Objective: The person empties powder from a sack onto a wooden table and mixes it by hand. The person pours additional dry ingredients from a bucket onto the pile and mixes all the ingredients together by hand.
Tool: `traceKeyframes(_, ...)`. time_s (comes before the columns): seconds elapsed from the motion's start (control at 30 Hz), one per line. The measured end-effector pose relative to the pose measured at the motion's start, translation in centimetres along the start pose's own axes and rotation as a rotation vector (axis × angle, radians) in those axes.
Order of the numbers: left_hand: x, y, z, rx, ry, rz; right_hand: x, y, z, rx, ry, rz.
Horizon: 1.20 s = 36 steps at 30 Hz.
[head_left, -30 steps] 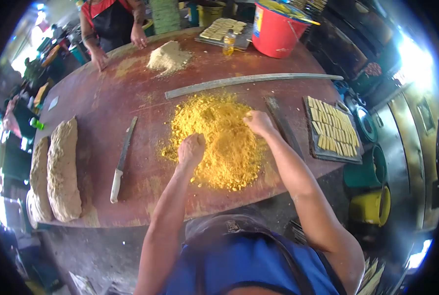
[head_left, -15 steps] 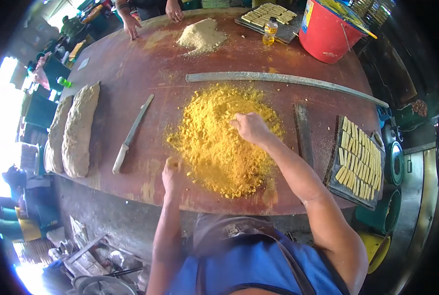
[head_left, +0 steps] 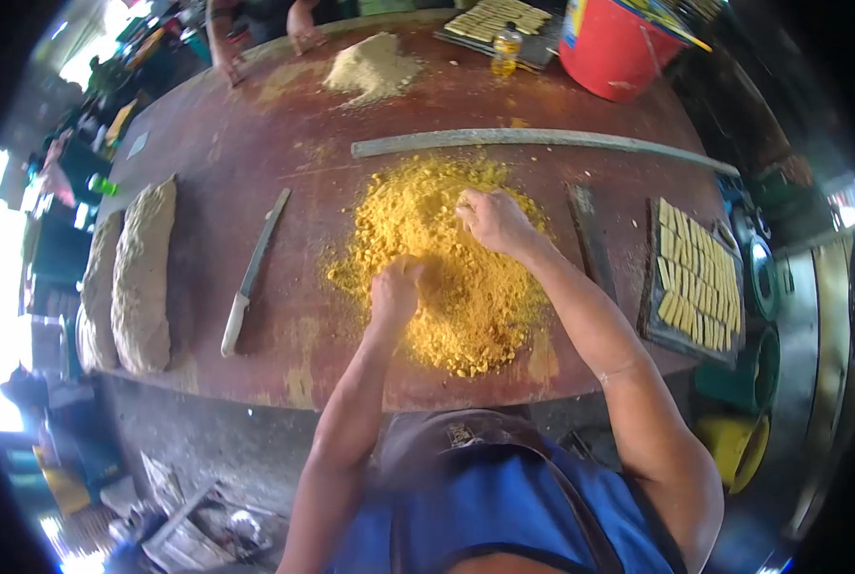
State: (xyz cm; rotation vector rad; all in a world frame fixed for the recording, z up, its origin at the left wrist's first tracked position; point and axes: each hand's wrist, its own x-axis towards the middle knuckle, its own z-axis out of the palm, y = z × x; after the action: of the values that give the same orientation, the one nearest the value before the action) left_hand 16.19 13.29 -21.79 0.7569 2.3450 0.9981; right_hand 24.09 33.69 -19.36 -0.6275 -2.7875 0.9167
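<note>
A broad heap of yellow, crumbly, floury mixture (head_left: pixel 446 335) lies on the worn reddish-brown table (head_left: pixel 274 244). My right hand (head_left: pixel 496 222) is over the heap's upper right part, its fingers curled closed around some of the crumbs. At the left side of the heap, my left hand (head_left: pixel 396 295) has its fingers bent together in the mixture, slightly blurred and partly hidden by the back of the hand. A long knife (head_left: pixel 256 273) with a white handle lies left of the heap.
Two dough logs (head_left: pixel 143 277) lie at left. A long metal bar (head_left: pixel 542 140) crosses behind the heap; a dark flat strip (head_left: pixel 592 244) is right. Trays of pale sticks (head_left: pixel 700 277), a red bucket (head_left: pixel 617 48), an oil bottle (head_left: pixel 506 50), a flour pile (head_left: pixel 375 69) and another person's hands (head_left: pixel 303 31) surround it.
My left hand has moved right and up, from beside the heap's left edge into the mixture. My right hand stays over the heap, fingers still closed. The camera view has shifted slightly.
</note>
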Motion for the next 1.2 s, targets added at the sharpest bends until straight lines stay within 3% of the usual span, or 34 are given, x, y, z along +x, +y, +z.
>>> traceKeyframes(0.07,1.8,-2.0,0.3,0.088,0.030,0.141,-2.0,-0.2,-0.5,0.035,0.015,0.127)
traceKeyframes(0.2,1.4,-1.8,-1.0,0.118,-0.100,0.198,-6.9,3.5,1.2,-0.037,0.093,0.161)
traceKeyframes(0.27,1.6,-4.1,-0.3,0.067,-0.108,0.257,-9.9,3.0,2.2,-0.161,0.175,0.545)
traceKeyframes(0.3,1.7,-4.4,-0.5,0.082,-0.136,0.255,-10.6,1.9,2.4,0.012,0.110,0.808)
traceKeyframes(0.33,1.9,-4.7,-0.5,0.097,-0.159,0.254,-11.2,0.9,3.0,0.003,0.126,0.809)
traceKeyframes(0.4,2.3,-4.7,-0.6,0.142,-0.169,0.276,-11.5,-1.1,4.6,0.428,0.146,0.889)
traceKeyframes(0.43,2.2,-4.3,-0.9,0.072,-0.177,0.268,-11.1,-2.7,4.9,0.421,0.158,0.888)
traceKeyframes(0.5,1.6,-3.1,-1.8,-0.216,-0.271,0.180,-10.2,-4.6,4.8,0.211,0.200,0.664)
traceKeyframes(0.6,2.3,-3.7,-1.5,-0.125,-0.165,0.227,-9.3,-5.1,3.4,0.183,0.265,0.402)
traceKeyframes(0.67,2.0,-4.3,-2.0,-0.243,-0.174,0.218,-8.5,-5.0,2.1,0.222,0.190,0.498)
traceKeyframes(0.73,1.4,-4.1,-2.9,-0.266,-0.204,0.103,-7.1,-2.8,1.6,-0.032,0.149,0.334)
traceKeyframes(0.77,0.8,-3.6,-3.4,-0.218,-0.192,0.076,-6.1,-1.6,1.1,-0.019,-0.030,0.285)
traceKeyframes(0.9,1.5,-5.5,-1.0,-0.002,0.010,0.086,-1.7,-1.0,-0.1,0.048,-0.045,0.295)
traceKeyframes(1.0,1.5,-5.0,-0.2,0.066,0.092,0.078,1.8,-0.7,0.7,-0.038,-0.101,0.086)
traceKeyframes(1.07,1.2,-4.8,0.3,0.160,0.108,0.091,3.3,-0.3,2.7,-0.301,-0.192,-0.003)
traceKeyframes(1.13,0.7,-4.9,0.7,0.249,0.223,0.289,4.6,-0.3,3.4,-0.271,-0.329,0.010)
traceKeyframes(1.2,-0.5,-4.8,0.5,0.250,0.296,0.160,4.6,-1.6,2.0,-0.189,-0.496,-0.026)
